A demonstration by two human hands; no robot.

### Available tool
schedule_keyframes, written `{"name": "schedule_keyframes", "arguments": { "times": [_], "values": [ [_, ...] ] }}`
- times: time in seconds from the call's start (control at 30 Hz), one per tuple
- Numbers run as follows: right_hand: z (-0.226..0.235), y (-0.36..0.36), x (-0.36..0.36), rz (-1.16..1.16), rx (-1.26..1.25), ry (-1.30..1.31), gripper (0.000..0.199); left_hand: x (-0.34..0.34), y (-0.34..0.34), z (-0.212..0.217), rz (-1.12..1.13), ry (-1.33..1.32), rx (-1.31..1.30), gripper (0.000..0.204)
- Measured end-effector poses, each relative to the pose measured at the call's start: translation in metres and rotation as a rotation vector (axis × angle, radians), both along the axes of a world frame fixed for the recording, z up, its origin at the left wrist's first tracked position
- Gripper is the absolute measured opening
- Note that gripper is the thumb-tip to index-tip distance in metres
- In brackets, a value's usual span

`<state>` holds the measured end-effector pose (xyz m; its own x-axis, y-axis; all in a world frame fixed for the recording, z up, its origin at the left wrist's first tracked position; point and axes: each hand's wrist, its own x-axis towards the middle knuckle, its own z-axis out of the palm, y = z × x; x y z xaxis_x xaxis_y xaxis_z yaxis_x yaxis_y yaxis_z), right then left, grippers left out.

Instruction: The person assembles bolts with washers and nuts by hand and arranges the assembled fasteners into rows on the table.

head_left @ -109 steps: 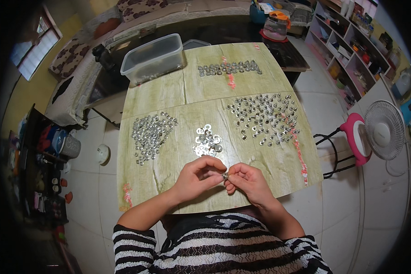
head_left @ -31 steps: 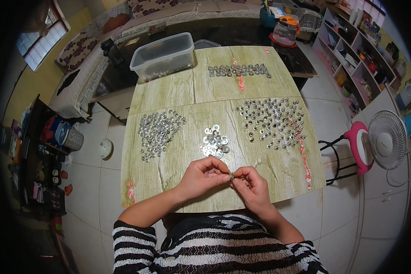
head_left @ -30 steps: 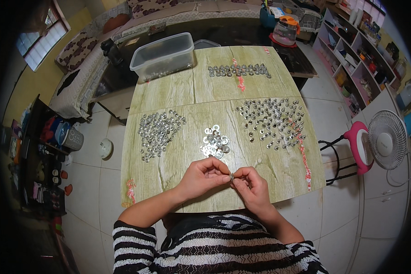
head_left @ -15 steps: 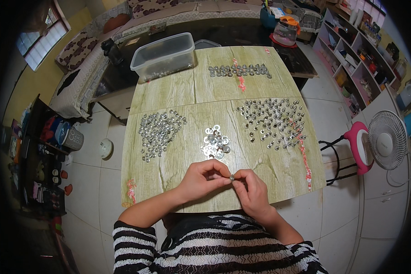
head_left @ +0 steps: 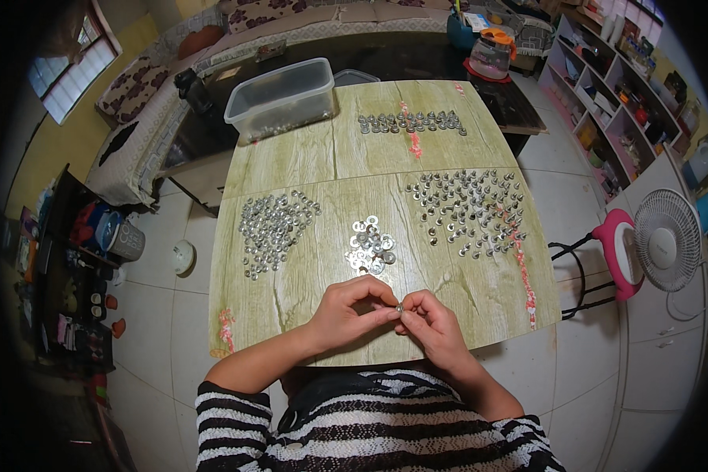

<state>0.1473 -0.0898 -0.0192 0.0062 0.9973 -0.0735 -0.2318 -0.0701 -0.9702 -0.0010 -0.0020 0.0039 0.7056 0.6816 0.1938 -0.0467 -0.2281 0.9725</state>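
Note:
Close to the table's near edge, my left hand (head_left: 352, 313) and my right hand (head_left: 435, 330) meet fingertip to fingertip. Both pinch one small silver bolt (head_left: 400, 308); the fingers cover most of it, so whether a nut or washer sits on it is hidden. Just beyond my fingers lies a loose pile of flat washers (head_left: 372, 245), some larger and darker. A spread of small shiny nuts (head_left: 275, 228) is to the left. On the right, many bolts (head_left: 470, 208) stand on their heads. Farther back, several fasteners (head_left: 413, 122) are lined up in rows.
A clear plastic tub (head_left: 283, 98) with some metal pieces inside stands at the table's (head_left: 330, 169) far left corner. Beyond is a dark table with a jug (head_left: 492, 53). To the right are a pink-backed chair (head_left: 613, 252), a white fan (head_left: 667, 242) and shelves (head_left: 606, 102).
My hands stay in place, and my right fingers shift slightly around the bolt. The piles and rows look the same.

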Motion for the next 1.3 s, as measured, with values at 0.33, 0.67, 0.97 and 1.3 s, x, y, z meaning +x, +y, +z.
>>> {"name": "schedule_keyframes", "arguments": {
  "times": [0.33,0.67,0.97,1.3],
  "values": [
    [-0.002,0.0,0.002,0.04,-0.033,0.08,0.015,0.002,0.001,-0.002,-0.09,-0.156,0.079,0.01],
    [0.0,0.0,-0.001,0.027,-0.001,0.011,0.015,-0.003,0.0,-0.009,-0.093,-0.151,-0.026,0.011],
    [-0.001,0.0,0.0,0.003,0.001,0.016,0.015,0.001,0.001,-0.006,-0.096,-0.125,-0.116,0.013],
    [-0.001,0.0,0.0,0.022,0.006,-0.029,0.015,0.002,0.0,-0.001,-0.077,-0.138,0.008,0.011]
  ]
}}
